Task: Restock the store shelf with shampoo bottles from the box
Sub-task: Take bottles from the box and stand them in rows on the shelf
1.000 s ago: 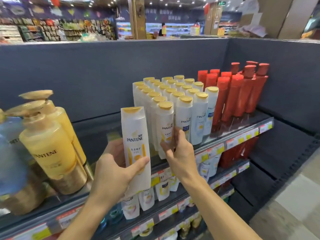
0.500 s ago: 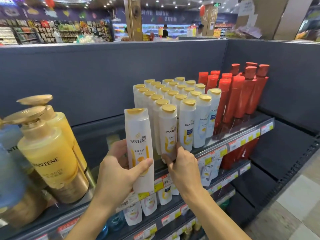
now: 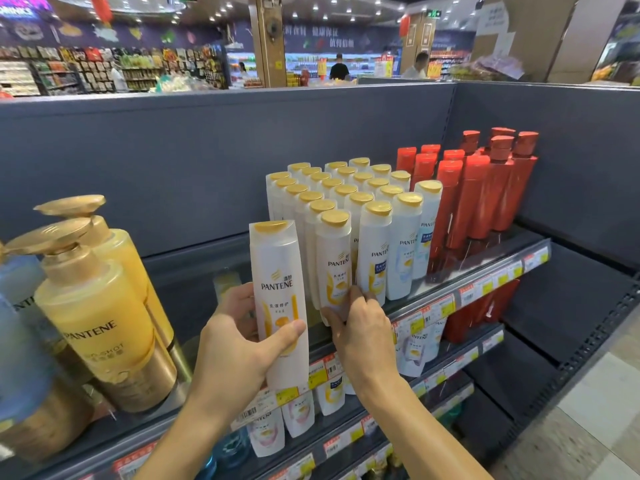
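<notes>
White plastic, gold cap: one shampoo bottle (image 3: 281, 299), label outward, held upright in the left hand (image 3: 239, 344), thumb across the front and fingers curled behind, its base at the front lip of the top shelf (image 3: 485, 268). It stands just left of the block of matching white bottles (image 3: 346, 209), in the open gap between that block and the gold pump bottles (image 3: 100, 306), which looks to be the slot it is meant for. The right hand (image 3: 360, 337) pinches the lower body of the front-left bottle (image 3: 334, 265) of the block, thumb and fingertips closed on it, probably to square or steady that row so the newcomer can sit flush beside it. Labels in the block face forward, as a display requires. Red bottles (image 3: 481, 195) stand to the right, touching the white block. Price tags (image 3: 467, 296) line the shelf edge; more white bottles sit on the shelf below. The supply box is not in view. Placement is judged near, not yet done.
</notes>
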The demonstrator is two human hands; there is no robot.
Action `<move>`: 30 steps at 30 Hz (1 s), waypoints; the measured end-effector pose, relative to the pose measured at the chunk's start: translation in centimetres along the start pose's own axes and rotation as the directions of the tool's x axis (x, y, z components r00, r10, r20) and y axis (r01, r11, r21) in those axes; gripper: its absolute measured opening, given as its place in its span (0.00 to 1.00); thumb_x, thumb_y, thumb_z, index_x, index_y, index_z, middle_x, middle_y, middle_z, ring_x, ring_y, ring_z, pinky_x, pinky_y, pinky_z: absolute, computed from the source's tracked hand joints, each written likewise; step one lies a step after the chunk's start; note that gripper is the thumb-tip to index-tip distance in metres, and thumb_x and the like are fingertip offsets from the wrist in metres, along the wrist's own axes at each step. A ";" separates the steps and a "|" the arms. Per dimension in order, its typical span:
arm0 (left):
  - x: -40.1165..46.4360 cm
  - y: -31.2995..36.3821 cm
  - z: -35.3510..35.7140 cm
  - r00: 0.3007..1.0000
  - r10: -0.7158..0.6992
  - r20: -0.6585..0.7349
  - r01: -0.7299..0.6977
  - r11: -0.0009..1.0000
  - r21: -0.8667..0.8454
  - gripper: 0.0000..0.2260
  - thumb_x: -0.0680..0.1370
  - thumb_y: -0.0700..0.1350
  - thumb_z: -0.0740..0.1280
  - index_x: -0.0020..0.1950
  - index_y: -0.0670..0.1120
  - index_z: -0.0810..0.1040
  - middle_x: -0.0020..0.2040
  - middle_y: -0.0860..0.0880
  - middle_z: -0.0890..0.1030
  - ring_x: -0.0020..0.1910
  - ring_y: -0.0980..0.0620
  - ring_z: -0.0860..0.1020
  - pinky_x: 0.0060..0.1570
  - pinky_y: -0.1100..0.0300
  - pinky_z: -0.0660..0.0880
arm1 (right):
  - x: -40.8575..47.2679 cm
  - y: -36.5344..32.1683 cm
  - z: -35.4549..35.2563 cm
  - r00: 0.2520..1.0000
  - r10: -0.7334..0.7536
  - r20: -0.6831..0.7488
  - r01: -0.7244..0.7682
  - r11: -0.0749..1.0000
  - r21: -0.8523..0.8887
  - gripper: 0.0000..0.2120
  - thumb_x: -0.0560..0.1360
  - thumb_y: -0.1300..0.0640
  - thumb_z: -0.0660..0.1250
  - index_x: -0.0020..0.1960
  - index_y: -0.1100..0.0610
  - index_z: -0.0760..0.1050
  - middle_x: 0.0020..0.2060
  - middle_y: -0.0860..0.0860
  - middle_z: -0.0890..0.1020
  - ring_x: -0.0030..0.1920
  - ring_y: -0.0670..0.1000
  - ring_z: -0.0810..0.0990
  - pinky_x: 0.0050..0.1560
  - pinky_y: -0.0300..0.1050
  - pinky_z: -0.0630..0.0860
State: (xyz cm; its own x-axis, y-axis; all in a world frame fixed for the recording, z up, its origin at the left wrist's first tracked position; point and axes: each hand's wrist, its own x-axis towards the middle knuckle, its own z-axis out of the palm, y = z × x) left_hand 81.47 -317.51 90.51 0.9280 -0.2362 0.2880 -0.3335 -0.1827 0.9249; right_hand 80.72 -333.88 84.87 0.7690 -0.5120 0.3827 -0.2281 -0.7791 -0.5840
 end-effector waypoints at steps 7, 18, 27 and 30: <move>0.9 0.0 -0.2 1.000 0.013 -0.008 -0.013 1.000 0.015 0.27 0.61 0.54 0.75 0.58 0.57 0.71 0.51 0.61 0.79 0.47 0.71 0.78 0.35 0.75 0.76 | 0.4 -0.1 -0.3 1.000 0.005 0.013 -0.004 0.995 -0.096 0.18 0.78 0.42 0.62 0.58 0.55 0.71 0.48 0.52 0.81 0.48 0.55 0.81 0.45 0.46 0.76; 2.1 -0.1 0.3 0.998 0.055 -0.017 -0.054 0.998 0.035 0.28 0.61 0.53 0.74 0.60 0.54 0.71 0.50 0.63 0.77 0.45 0.70 0.79 0.35 0.76 0.75 | 1.6 -0.5 1.0 1.000 -0.014 0.025 0.016 0.996 -0.090 0.19 0.79 0.44 0.61 0.60 0.58 0.69 0.46 0.55 0.82 0.46 0.58 0.82 0.43 0.50 0.79; 2.7 -0.8 0.3 0.999 0.048 -0.026 -0.046 0.997 0.068 0.29 0.61 0.53 0.75 0.60 0.54 0.70 0.50 0.63 0.77 0.45 0.74 0.77 0.35 0.77 0.74 | 2.2 -0.9 1.7 1.000 -0.002 0.020 0.004 0.997 -0.076 0.18 0.80 0.46 0.61 0.63 0.57 0.68 0.53 0.53 0.80 0.51 0.57 0.83 0.46 0.49 0.78; 2.8 -1.0 0.3 0.999 0.046 -0.029 -0.043 0.996 0.082 0.29 0.61 0.53 0.75 0.60 0.55 0.70 0.51 0.63 0.77 0.46 0.75 0.76 0.35 0.78 0.74 | 2.2 -0.7 2.1 1.000 -0.001 0.003 0.002 0.998 -0.056 0.18 0.79 0.45 0.63 0.61 0.56 0.69 0.53 0.52 0.81 0.50 0.55 0.83 0.46 0.48 0.79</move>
State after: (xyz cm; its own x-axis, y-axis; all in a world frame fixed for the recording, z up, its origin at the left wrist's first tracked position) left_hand 84.34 -318.22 90.32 0.9162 -0.2168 0.3369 -0.3857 -0.2495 0.8882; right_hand 83.84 -333.75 84.65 0.7713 -0.5097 0.3812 -0.2602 -0.7991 -0.5420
